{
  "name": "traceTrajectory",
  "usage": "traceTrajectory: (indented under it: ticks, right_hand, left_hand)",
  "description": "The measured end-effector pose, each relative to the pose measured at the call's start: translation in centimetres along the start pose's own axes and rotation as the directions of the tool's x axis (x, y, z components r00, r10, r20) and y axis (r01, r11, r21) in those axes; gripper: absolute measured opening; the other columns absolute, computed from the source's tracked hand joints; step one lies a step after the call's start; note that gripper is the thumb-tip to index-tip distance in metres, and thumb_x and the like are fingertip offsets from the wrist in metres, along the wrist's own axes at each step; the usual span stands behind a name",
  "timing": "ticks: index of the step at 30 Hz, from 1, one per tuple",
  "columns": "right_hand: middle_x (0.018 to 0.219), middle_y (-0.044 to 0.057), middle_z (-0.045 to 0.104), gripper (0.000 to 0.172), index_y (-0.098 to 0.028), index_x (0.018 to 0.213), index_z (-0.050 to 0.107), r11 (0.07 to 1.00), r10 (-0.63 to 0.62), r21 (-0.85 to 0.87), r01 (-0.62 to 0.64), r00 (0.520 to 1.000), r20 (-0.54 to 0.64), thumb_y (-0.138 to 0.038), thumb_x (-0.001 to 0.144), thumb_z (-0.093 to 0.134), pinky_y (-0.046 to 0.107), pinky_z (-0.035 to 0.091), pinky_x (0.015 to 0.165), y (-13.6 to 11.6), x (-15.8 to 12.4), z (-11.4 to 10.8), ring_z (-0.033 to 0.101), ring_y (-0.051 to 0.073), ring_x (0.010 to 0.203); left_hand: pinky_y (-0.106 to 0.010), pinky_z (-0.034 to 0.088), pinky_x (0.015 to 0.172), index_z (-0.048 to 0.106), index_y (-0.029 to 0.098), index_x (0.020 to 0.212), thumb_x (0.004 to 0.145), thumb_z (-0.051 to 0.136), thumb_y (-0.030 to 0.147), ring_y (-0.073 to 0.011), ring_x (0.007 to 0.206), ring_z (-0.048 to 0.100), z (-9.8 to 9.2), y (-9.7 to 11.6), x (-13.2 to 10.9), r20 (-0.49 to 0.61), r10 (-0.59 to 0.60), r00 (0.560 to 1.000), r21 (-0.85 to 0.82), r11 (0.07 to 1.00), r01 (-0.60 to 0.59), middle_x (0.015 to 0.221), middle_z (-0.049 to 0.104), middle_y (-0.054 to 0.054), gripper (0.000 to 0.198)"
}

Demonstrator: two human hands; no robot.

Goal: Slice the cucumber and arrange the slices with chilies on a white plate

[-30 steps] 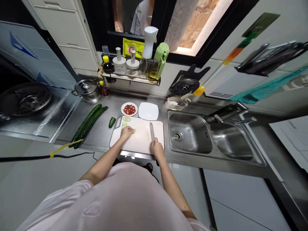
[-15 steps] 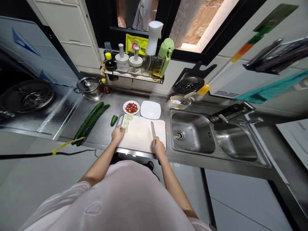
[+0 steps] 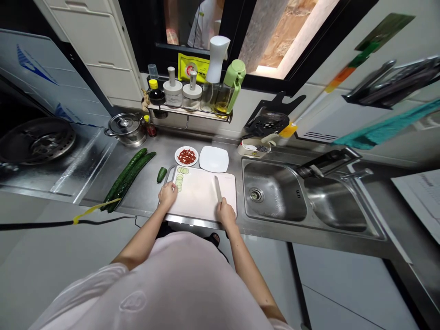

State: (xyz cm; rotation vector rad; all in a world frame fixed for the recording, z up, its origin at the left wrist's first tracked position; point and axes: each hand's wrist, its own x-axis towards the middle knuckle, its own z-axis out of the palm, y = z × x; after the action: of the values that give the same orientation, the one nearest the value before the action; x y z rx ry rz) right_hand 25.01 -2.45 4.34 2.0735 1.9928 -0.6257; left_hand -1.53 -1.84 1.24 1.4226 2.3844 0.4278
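Knife (image 3: pixel 217 188) handle within right hand (image 3: pixel 225 213) grip

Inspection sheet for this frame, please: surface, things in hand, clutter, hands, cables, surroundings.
Surface: steel counter, with a white cutting board at its front edge.
Things in hand: knife, blade on the board; cucumber slices at the board's left end.
Clutter: cucumber stub, two whole cucumbers, plate of red chillies, empty white plate, lidded pot.
Hands: right hand holds the knife's handle; left hand rests at the board's left edge, near the slices; fingers' grip unclear.
Cables: black cable with yellow tape, along the counter's front.
Surroundings: double sink to the right, bottle rack behind, a person beyond the window.
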Motion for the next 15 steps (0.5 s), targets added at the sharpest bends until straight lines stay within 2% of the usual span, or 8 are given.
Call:
traceTrajectory:
  ticks: [5,10,15]
  right_hand:
    - [0.089,0.012,0.063,0.031,-0.016,0.116,0.042,1.0,-0.009,-0.01,0.009,1.0,-0.007,-0.028,0.095,0.024,0.028,0.039,0.068,0.0,0.2,0.3,0.061,0.02,0.083]
    - [0.087,0.011,0.063,0.03,-0.016,0.115,0.042,1.0,-0.024,-0.008,0.024,1.0,-0.012,-0.026,0.094,0.024,0.028,0.039,0.068,0.3,0.6,0.7,0.061,0.021,0.082]
    - [0.085,0.01,0.063,0.029,-0.016,0.113,0.043,1.0,-0.015,-0.02,0.014,1.0,-0.025,-0.028,0.094,0.025,0.028,0.039,0.068,0.3,0.8,1.0,0.062,0.021,0.081]
  left_hand:
    - [-0.028,0.038,0.076,0.058,0.023,0.097,0.084,0.046,0.036,-0.0198,0.091,0.054,-0.5,1.2,1.4,-0.039,0.061,0.997,-0.025,0.998,-0.062,0.093,0.06,-0.006,0.022]
    - [-0.031,0.038,0.084,0.058,0.022,0.106,0.084,0.046,0.035,-0.0221,0.095,0.052,-0.3,3.2,4.3,-0.068,0.138,0.988,-0.008,0.99,-0.139,0.1,0.058,-0.008,0.028]
    - [-0.034,0.038,0.087,0.057,0.022,0.111,0.083,0.048,0.032,-0.0248,0.102,0.05,0.5,4.6,6.8,-0.035,0.18,0.983,0.077,0.981,-0.177,0.105,0.056,-0.011,0.031]
